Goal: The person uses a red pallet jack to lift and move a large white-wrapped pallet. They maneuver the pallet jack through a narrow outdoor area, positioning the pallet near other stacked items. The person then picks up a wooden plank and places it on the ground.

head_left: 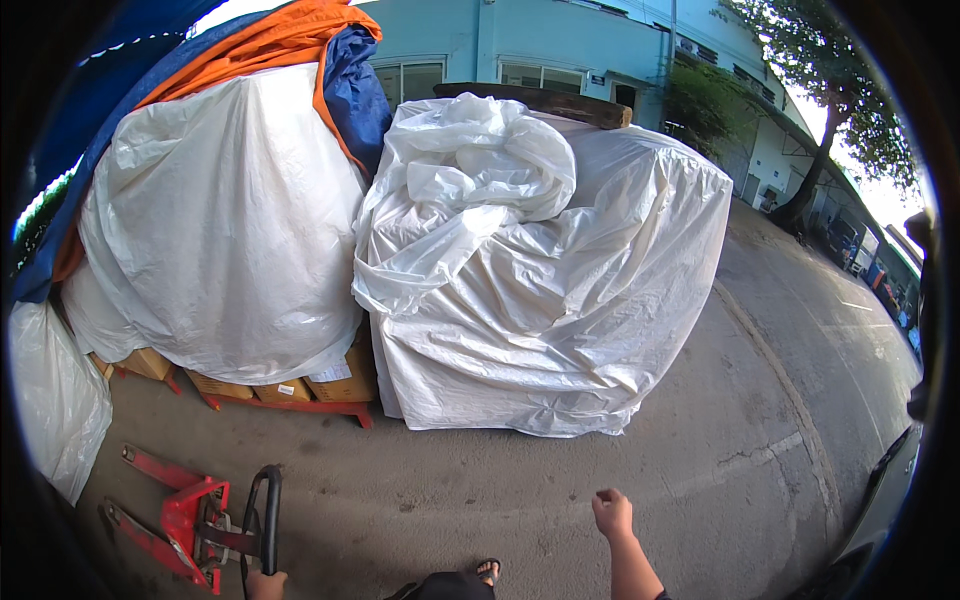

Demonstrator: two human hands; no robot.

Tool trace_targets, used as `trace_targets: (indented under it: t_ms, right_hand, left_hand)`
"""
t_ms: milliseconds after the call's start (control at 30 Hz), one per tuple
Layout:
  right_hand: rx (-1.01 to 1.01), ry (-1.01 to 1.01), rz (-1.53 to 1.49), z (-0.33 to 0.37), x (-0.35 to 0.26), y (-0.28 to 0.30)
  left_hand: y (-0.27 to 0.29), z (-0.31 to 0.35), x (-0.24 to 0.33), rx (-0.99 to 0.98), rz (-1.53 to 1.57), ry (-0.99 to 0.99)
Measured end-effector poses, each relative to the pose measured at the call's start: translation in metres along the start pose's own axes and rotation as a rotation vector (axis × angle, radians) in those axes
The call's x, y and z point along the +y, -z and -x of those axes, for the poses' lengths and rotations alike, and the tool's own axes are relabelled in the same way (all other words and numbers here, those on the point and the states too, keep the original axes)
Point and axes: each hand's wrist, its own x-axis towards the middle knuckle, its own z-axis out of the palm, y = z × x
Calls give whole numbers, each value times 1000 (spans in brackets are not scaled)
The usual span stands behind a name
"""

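Note:
At the lower left stands a red pallet jack [182, 525] with a black loop handle [268, 515]. My left hand [266, 585] is closed round the lower part of that handle, and the frame's bottom edge cuts it off. Out over the concrete to the right, my right hand [612, 512] is held away from everything, its fingers curled in with nothing showing in them. Ahead of me a large stack lies under a crumpled white sheet [530, 330]. Another covered stack [225, 230] stands to its left.
Cardboard boxes [283, 391] on a red pallet [340, 408] show below the left sheet. Orange tarpaulin [255, 50] and blue tarpaulin [355, 90] drape above. A wooden beam [540, 101] lies on the right stack. A dark vehicle [885, 500] stands at the right edge.

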Motion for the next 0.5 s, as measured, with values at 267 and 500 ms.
trace_targets:
  t_ms: [267,500]
  right_hand:
    - [-42,688,-107,-286,-196,60]
    - [720,1132,60,-606,-339,250]
  left_hand:
    - [-106,176,146,-150,69,-79]
    - [-144,283,223,41,41,-37]
